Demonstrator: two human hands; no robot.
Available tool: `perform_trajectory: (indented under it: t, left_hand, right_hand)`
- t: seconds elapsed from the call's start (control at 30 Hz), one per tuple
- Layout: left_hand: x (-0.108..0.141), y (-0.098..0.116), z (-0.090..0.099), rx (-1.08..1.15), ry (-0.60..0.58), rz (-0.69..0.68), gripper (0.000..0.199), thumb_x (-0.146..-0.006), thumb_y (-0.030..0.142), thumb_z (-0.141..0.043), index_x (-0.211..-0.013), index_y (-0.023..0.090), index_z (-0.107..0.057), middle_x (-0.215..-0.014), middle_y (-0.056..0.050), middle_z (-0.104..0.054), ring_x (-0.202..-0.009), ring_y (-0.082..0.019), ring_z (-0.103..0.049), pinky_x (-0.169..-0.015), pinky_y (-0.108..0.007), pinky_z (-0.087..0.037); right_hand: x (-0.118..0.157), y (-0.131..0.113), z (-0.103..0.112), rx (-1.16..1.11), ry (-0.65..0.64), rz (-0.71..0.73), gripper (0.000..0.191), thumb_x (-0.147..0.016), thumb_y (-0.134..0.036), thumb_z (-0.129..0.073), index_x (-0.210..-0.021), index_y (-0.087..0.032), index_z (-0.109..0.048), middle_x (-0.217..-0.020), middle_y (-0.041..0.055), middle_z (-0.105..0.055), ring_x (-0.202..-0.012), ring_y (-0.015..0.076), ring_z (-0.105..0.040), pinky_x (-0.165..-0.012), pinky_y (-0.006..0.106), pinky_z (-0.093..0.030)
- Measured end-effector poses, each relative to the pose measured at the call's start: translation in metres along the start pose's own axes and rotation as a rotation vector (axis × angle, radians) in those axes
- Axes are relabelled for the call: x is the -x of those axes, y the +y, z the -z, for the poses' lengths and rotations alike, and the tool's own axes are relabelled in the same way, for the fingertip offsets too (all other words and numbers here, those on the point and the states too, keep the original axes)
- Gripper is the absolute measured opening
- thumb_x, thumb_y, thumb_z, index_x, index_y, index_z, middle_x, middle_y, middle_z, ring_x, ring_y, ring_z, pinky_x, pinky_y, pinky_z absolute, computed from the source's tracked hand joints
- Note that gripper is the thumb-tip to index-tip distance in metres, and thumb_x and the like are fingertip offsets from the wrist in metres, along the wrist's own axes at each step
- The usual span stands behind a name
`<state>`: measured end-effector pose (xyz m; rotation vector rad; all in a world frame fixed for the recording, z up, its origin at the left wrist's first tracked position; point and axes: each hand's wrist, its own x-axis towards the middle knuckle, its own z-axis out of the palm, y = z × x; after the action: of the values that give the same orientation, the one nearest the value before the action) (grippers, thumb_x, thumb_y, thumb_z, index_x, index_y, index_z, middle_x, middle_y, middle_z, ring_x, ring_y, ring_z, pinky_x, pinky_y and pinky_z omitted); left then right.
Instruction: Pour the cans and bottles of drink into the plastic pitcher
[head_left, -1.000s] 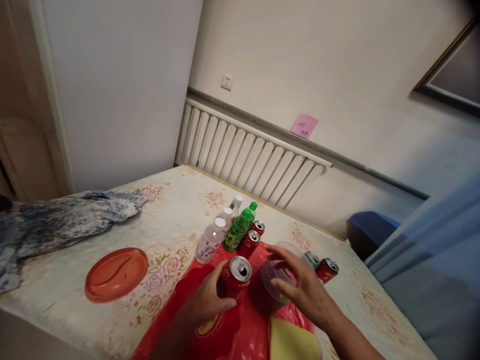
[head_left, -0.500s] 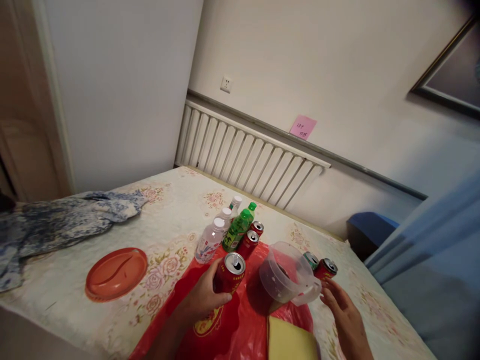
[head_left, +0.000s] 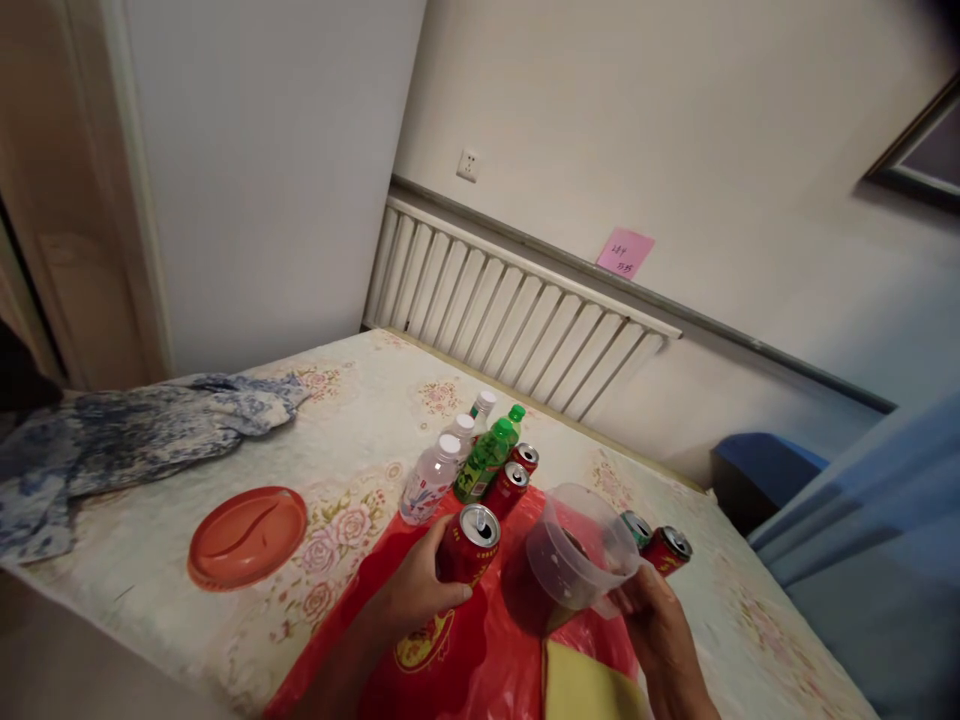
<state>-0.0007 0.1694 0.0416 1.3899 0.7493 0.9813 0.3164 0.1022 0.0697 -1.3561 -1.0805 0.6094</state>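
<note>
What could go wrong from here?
Spill: the open can in the left hand could slop if tilted.
Tip: the jug, right hand at its handle, seems to hold dark liquid and stands on wrinkled red plastic.
Knock: the green can sits close behind it.

From the round clear plastic jug (head_left: 559,555), the round orange plastic dish (head_left: 247,538) lies at nine o'clock, the flat yellow sheet (head_left: 589,688) at six.

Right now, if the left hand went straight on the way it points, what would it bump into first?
Beyond the red can in its grip, the left hand would probably first meet the nearer of the two red cans standing behind, though depth is hard to judge here.
</note>
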Motion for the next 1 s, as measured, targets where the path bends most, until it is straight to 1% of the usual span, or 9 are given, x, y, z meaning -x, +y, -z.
perform_trajectory:
  t: [0.07, 0.13, 0.27, 0.4, 0.5, 0.63, 0.8, 0.9, 1.0]
  left_hand:
    - [0.000, 0.002, 0.000, 0.002, 0.004, -0.001, 0.074, -0.060, 0.013, -0.067, -0.131, 0.025, -0.048, -0.128, -0.002, -0.066, -0.124, -0.026, -0.057, -0.105, -0.034, -0.044]
    - [0.000, 0.004, 0.000, 0.008, 0.008, -0.003, 0.075, -0.060, 0.012, -0.066, -0.132, 0.024, -0.047, -0.128, -0.003, -0.066, -0.123, -0.026, -0.057, -0.104, -0.034, -0.045]
    - [0.001, 0.004, 0.001, 0.004, 0.015, 0.002, 0.075, -0.061, 0.012, -0.067, -0.133, 0.023, -0.045, -0.129, -0.004, -0.065, -0.120, -0.025, -0.060, -0.102, -0.033, -0.046]
    - [0.001, 0.003, 0.002, -0.018, 0.027, 0.013, 0.073, -0.061, 0.013, -0.067, -0.130, 0.023, -0.047, -0.128, -0.004, -0.066, -0.119, -0.025, -0.060, -0.102, -0.032, -0.046]
    - [0.002, 0.002, 0.001, -0.015, 0.025, 0.010, 0.072, -0.061, 0.014, -0.067, -0.130, 0.023, -0.048, -0.130, -0.005, -0.065, -0.120, -0.026, -0.060, -0.102, -0.032, -0.045]
    - [0.002, 0.002, 0.001, 0.012, 0.014, -0.013, 0.073, -0.061, 0.013, -0.066, -0.131, 0.024, -0.048, -0.130, -0.005, -0.065, -0.119, -0.026, -0.060, -0.101, -0.033, -0.046]
    - [0.004, 0.005, 0.001, 0.019, 0.018, -0.035, 0.073, -0.061, 0.012, -0.065, -0.130, 0.025, -0.048, -0.131, -0.004, -0.064, -0.117, -0.026, -0.061, -0.099, -0.033, -0.047]
    - [0.005, 0.008, 0.002, 0.008, 0.007, -0.037, 0.071, -0.062, 0.012, -0.065, -0.129, 0.026, -0.049, -0.128, -0.002, -0.066, -0.117, -0.025, -0.061, -0.100, -0.033, -0.047]
    - [0.005, 0.006, 0.002, 0.005, 0.008, -0.040, 0.071, -0.062, 0.013, -0.067, -0.129, 0.026, -0.049, -0.130, -0.003, -0.065, -0.120, -0.026, -0.059, -0.102, -0.035, -0.046]
  right_hand:
    - [-0.002, -0.001, -0.005, -0.128, 0.045, -0.045, 0.047, -0.079, -0.057, -0.059, -0.057, -0.024, -0.034, -0.052, -0.0078, -0.028, -0.045, 0.0107, -0.026, -0.043, 0.027, -0.030]
    - [-0.003, -0.004, -0.010, -0.191, 0.060, -0.060, 0.044, -0.080, -0.051, -0.061, -0.058, -0.024, -0.034, -0.053, -0.0079, -0.027, -0.047, 0.0103, -0.025, -0.044, 0.025, -0.028]
    - [-0.007, -0.016, -0.016, -0.180, 0.033, -0.036, 0.043, -0.081, -0.045, -0.061, -0.056, -0.023, -0.035, -0.053, -0.0076, -0.027, -0.048, 0.0104, -0.025, -0.045, 0.025, -0.027]
    - [-0.016, -0.039, -0.016, -0.149, 0.020, 0.007, 0.045, -0.079, -0.044, -0.064, -0.053, -0.023, -0.034, -0.052, -0.0083, -0.025, -0.048, 0.0097, -0.023, -0.044, 0.025, -0.025]
    - [-0.021, -0.063, -0.014, -0.098, 0.001, 0.017, 0.045, -0.078, -0.047, -0.066, -0.052, -0.023, -0.038, -0.051, -0.0080, -0.027, -0.048, 0.0096, -0.025, -0.044, 0.025, -0.026]
    - [-0.025, -0.089, -0.010, 0.035, -0.030, -0.017, 0.043, -0.078, -0.050, -0.066, -0.054, -0.022, -0.043, -0.050, -0.0070, -0.033, -0.047, 0.0098, -0.030, -0.041, 0.024, -0.026]
    - [-0.029, -0.108, -0.006, 0.120, -0.119, -0.050, 0.043, -0.073, -0.050, -0.069, -0.052, -0.022, -0.043, -0.047, -0.0077, -0.034, -0.042, 0.0089, -0.031, -0.039, 0.024, -0.029]
    - [-0.030, -0.117, -0.004, 0.201, -0.158, -0.079, 0.042, -0.070, -0.052, -0.069, -0.052, -0.022, -0.048, -0.045, -0.0066, -0.039, -0.040, 0.0092, -0.033, -0.039, 0.024, -0.029]
    - [-0.029, -0.125, -0.005, 0.295, -0.200, -0.097, 0.041, -0.068, -0.055, -0.069, -0.055, -0.021, -0.052, -0.045, -0.0058, -0.042, -0.039, 0.0096, -0.036, -0.039, 0.024, -0.030]
